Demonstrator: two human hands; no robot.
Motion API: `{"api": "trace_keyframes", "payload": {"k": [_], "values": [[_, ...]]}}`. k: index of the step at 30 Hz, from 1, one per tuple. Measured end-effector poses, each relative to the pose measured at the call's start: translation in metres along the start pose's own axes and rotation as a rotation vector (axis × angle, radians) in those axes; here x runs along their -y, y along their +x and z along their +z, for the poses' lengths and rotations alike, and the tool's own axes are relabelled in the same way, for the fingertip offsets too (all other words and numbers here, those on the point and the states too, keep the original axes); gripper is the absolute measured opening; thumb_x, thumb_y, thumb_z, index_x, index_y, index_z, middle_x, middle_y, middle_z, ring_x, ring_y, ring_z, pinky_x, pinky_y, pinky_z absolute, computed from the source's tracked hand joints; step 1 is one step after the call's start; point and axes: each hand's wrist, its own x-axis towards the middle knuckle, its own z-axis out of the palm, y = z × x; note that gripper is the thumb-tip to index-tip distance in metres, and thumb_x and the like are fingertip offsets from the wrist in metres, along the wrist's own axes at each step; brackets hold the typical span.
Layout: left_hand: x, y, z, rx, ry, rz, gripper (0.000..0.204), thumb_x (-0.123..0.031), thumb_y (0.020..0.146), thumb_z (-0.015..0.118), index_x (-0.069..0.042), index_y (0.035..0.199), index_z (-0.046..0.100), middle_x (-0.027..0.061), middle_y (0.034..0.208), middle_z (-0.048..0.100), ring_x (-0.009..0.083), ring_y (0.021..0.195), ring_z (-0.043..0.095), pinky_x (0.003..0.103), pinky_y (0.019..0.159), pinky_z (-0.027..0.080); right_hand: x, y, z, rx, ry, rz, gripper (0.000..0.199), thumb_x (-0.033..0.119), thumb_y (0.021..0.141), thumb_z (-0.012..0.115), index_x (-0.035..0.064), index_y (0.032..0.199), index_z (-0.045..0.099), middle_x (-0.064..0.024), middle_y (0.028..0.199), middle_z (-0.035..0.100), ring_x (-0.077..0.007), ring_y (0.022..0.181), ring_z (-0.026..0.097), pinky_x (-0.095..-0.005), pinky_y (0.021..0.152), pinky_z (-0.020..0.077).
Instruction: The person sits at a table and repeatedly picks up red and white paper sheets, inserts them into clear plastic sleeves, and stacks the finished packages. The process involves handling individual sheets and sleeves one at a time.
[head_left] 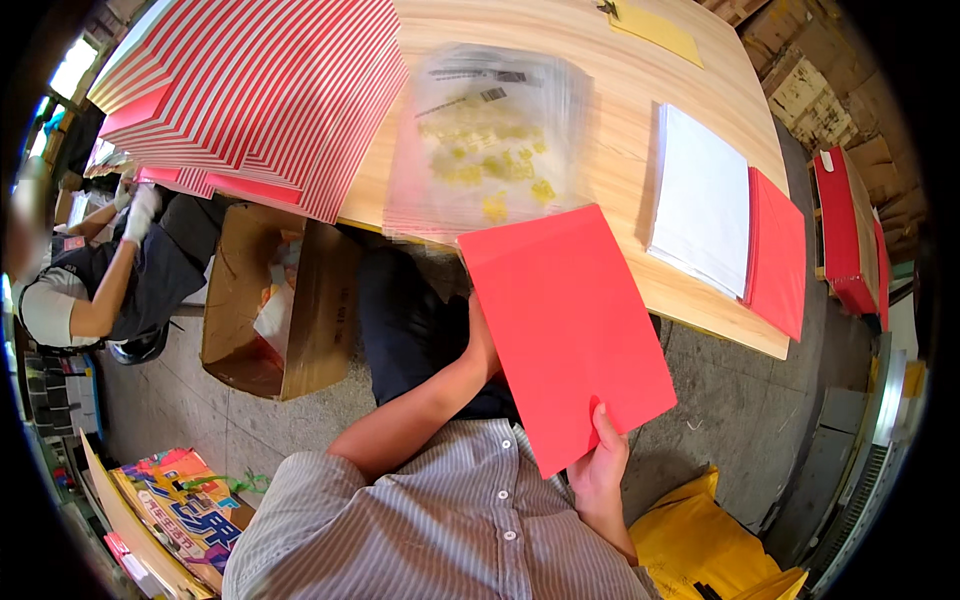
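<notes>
A flat red rectangular sheet of card [570,330] is tilted in front of my body, just off the near edge of the table. My right hand [602,465] grips its lower edge, with the thumb lying on the top face and the fingers underneath. At the card's left edge, my left hand [483,340] holds it from behind; most of its fingers are hidden by the card. Beyond the card lies a stack of clear plastic bags [490,150] with yellow print. On the right of the table, a white paper stack [700,205] partly covers more red sheets [775,255].
Tall red-and-white striped stacks [270,100] fill the table's [620,130] far left. A yellow clipboard [655,32] lies at the back. Below left stands an open cardboard box [325,310]; a co-worker [90,270] in white gloves sits beyond. A yellow bag [700,540] is lower right.
</notes>
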Motion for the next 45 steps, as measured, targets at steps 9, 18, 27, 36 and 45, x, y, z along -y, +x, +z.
{"api": "trace_keyframes", "payload": {"k": [9,18,27,36,45], "values": [[0.016,0.015,0.017,0.094,-0.045,-0.162,0.025,-0.01,0.093,0.063,0.001,0.115,0.058,0.008,0.104,0.064,0.0144,0.09,0.062,0.03,0.074,0.053,0.002,-0.003,0.002,-0.021,0.069,0.053,0.035,0.006,0.096,0.059,0.0034,0.13,0.052,-0.0102,0.126,0.061,-0.0244,0.115,0.061,-0.0406,0.098,0.051],[0.019,0.023,0.038,0.105,-0.072,-0.26,0.025,-0.01,0.094,0.062,0.001,0.116,0.057,0.0087,0.105,0.064,0.0153,0.091,0.062,0.031,0.075,0.054,0.006,-0.004,0.007,0.01,0.033,0.025,0.041,0.011,0.097,0.059,0.0035,0.135,0.047,-0.0114,0.13,0.058,-0.0251,0.118,0.059,-0.0411,0.099,0.0498],[0.017,0.011,0.039,0.088,-0.088,-0.272,0.026,-0.011,0.094,0.061,0.001,0.117,0.057,0.0095,0.107,0.064,0.0162,0.092,0.063,0.031,0.075,0.054,0.013,-0.017,0.012,0.056,0.095,0.08,0.031,0.004,0.096,0.057,0.0033,0.127,0.053,-0.0102,0.124,0.062,-0.0231,0.113,0.062,-0.0401,0.097,0.0517],[0.013,-0.001,0.038,0.081,-0.111,-0.279,0.026,-0.011,0.095,0.061,0.001,0.118,0.057,0.0103,0.108,0.064,0.0172,0.094,0.063,0.032,0.076,0.055,0.012,-0.028,0.011,0.06,0.065,0.072,0.034,0.006,0.097,0.057,0.0043,0.13,0.051,-0.0102,0.126,0.061,-0.0234,0.116,0.061,-0.0404,0.097,0.0514],[0.026,-0.01,0.051,0.085,-0.136,-0.314,0.027,-0.011,0.096,0.06,0.001,0.119,0.056,0.011,0.11,0.063,0.0181,0.095,0.063,0.033,0.077,0.055,0.009,-0.026,0.007,0.041,0.055,0.007,0.033,0.006,0.097,0.057,0.0041,0.13,0.051,-0.0095,0.126,0.06,-0.0221,0.116,0.06,-0.0386,0.097,0.0507]]}}
